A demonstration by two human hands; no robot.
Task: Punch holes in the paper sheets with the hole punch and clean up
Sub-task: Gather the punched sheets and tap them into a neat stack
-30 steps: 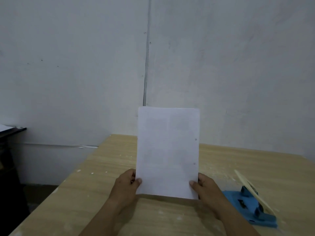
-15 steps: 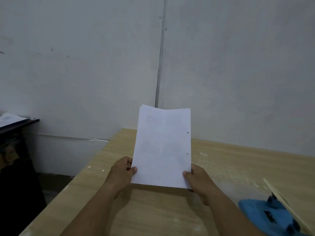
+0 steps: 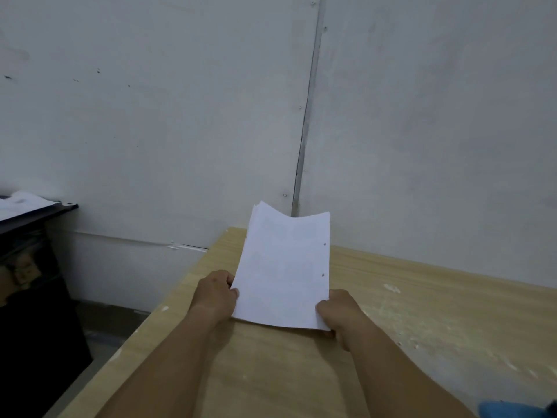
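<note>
i see my left hand (image 3: 216, 292) and right hand (image 3: 339, 312) each pinching a bottom corner of the paper sheets (image 3: 283, 267), holding the stack tilted up over the surface (image 3: 422, 327) near its far left corner. two punched holes sit along the stack's right edge. a sliver of the blue hole punch (image 3: 518, 411) shows at the surface's near right edge.

Blue hole punch (image 3: 518, 410): only a corner shows, cut by the lower right edge. Dark side table (image 3: 30, 215): cut by the left edge. Fingers behind the paper sheets (image 3: 283, 267): hidden.
</note>
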